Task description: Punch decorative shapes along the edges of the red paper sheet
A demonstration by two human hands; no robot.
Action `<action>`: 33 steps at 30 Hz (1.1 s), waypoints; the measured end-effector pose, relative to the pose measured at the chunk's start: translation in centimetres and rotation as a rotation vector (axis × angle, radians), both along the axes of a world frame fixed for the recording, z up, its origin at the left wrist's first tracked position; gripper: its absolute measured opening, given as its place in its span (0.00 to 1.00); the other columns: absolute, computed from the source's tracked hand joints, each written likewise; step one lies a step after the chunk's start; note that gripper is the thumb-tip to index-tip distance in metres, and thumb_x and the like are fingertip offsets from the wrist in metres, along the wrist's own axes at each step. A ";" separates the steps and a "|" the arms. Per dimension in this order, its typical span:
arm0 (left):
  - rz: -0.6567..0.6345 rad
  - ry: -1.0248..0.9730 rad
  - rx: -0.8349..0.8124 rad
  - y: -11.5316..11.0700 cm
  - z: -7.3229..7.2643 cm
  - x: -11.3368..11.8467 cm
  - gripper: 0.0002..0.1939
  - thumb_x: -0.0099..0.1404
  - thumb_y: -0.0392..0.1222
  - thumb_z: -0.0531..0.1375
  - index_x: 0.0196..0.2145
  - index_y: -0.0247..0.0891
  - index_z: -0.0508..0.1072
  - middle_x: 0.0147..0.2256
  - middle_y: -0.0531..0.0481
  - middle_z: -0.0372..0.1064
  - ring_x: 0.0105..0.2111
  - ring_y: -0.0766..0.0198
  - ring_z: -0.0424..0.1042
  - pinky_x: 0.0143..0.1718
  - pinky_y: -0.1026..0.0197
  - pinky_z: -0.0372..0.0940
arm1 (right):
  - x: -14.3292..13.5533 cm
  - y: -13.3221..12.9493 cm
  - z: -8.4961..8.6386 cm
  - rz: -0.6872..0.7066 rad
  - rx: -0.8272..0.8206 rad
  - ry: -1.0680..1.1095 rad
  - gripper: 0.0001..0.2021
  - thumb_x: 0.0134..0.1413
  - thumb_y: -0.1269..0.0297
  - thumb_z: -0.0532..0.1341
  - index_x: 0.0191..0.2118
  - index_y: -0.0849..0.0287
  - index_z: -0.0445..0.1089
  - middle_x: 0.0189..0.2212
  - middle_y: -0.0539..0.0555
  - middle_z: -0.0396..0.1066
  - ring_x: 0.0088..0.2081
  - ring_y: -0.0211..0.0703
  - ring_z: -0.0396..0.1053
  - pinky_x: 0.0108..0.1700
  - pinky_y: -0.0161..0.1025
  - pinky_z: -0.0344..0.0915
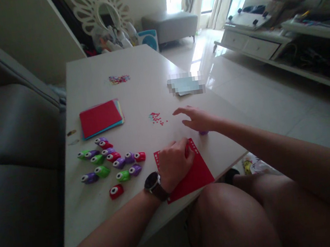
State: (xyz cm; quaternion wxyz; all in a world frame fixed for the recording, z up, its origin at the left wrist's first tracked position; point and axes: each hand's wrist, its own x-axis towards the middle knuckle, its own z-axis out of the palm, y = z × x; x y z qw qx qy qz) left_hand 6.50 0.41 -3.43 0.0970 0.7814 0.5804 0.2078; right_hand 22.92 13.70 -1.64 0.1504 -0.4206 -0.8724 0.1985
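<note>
My left hand (176,160), with a watch (152,181) on its wrist, rests on a sheet of red paper (197,178) near the table edge. Its fingers are curled; red shows between them, but whether that is the sheet or another object is unclear. Small holes run along the sheet's far and left edges. Fingers stretched out, my right hand (196,118) hovers beyond the paper, with a purple craft punch (203,132) partly hidden under it. Small red paper cut-outs (156,119) lie left of its fingertips. Several purple, green and red craft punches (120,161) stand left of the paper.
A stack of coloured paper (101,119) with red on top lies at the left of the white table (141,61). Farther back is a pile of multicoloured cut-outs (119,79). A blurred-out flat item (186,85) lies by the right edge. A dark chair (11,160) stands left.
</note>
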 end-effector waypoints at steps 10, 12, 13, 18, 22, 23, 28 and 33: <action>-0.020 -0.064 -0.001 0.1 -0.2 0.1 0.05 0.66 0.38 0.59 0.41 0.41 0.71 0.39 0.46 0.74 0.42 0.56 0.72 0.42 0.56 0.66 | 5.0 -1.0 1.5 0.099 -0.086 -0.101 0.10 0.50 0.66 0.69 0.41 0.56 0.76 0.40 0.55 0.75 0.40 0.45 0.72 0.43 0.41 0.67; -0.027 -0.072 -0.009 0.1 -0.3 0.1 0.06 0.66 0.38 0.59 0.42 0.41 0.71 0.40 0.46 0.74 0.43 0.56 0.71 0.43 0.56 0.67 | 6.1 -1.0 1.6 0.068 -0.112 -0.137 0.07 0.50 0.68 0.67 0.38 0.56 0.76 0.36 0.54 0.75 0.36 0.44 0.72 0.40 0.40 0.67; -0.032 -0.077 -0.008 0.2 -0.4 0.1 0.06 0.66 0.38 0.59 0.42 0.42 0.71 0.40 0.46 0.73 0.44 0.56 0.71 0.44 0.56 0.67 | 6.6 -1.0 1.6 0.041 -0.112 -0.157 0.05 0.50 0.69 0.66 0.36 0.56 0.76 0.35 0.54 0.76 0.35 0.44 0.72 0.39 0.40 0.66; -0.055 -0.107 0.003 0.3 -0.5 0.0 0.06 0.66 0.38 0.59 0.42 0.41 0.70 0.41 0.46 0.74 0.46 0.55 0.69 0.48 0.54 0.67 | 9.4 -0.4 0.9 -0.156 -0.034 -0.206 0.05 0.53 0.69 0.62 0.33 0.56 0.75 0.32 0.53 0.76 0.32 0.45 0.72 0.35 0.41 0.66; -0.075 -0.112 0.011 0.4 -0.6 0.1 0.08 0.65 0.37 0.60 0.43 0.40 0.71 0.43 0.46 0.74 0.48 0.54 0.68 0.52 0.52 0.66 | 10.7 -0.3 0.7 -0.216 0.046 -0.182 0.06 0.56 0.65 0.60 0.35 0.55 0.75 0.35 0.55 0.76 0.34 0.46 0.73 0.36 0.42 0.67; -0.079 -0.106 0.014 0.4 -0.6 0.1 0.08 0.65 0.37 0.60 0.43 0.40 0.70 0.43 0.46 0.74 0.48 0.54 0.68 0.52 0.52 0.66 | 10.8 -0.4 0.8 -0.214 0.067 -0.180 0.07 0.56 0.64 0.60 0.35 0.55 0.76 0.36 0.55 0.76 0.35 0.46 0.73 0.37 0.42 0.67; -0.082 -0.075 0.030 0.4 -0.7 0.1 0.08 0.66 0.37 0.59 0.43 0.40 0.70 0.44 0.46 0.73 0.48 0.54 0.68 0.52 0.52 0.65 | 9.4 -1.2 1.6 -0.131 0.097 -0.150 0.08 0.58 0.61 0.60 0.37 0.55 0.75 0.40 0.57 0.75 0.33 0.44 0.69 0.36 0.42 0.65; -0.079 -0.065 0.029 0.4 -0.6 0.1 0.07 0.66 0.37 0.59 0.43 0.41 0.70 0.43 0.46 0.73 0.47 0.53 0.68 0.52 0.50 0.64 | 7.4 -1.9 2.4 -0.030 0.064 -0.135 0.07 0.58 0.62 0.60 0.38 0.55 0.76 0.40 0.56 0.76 0.31 0.42 0.69 0.38 0.42 0.66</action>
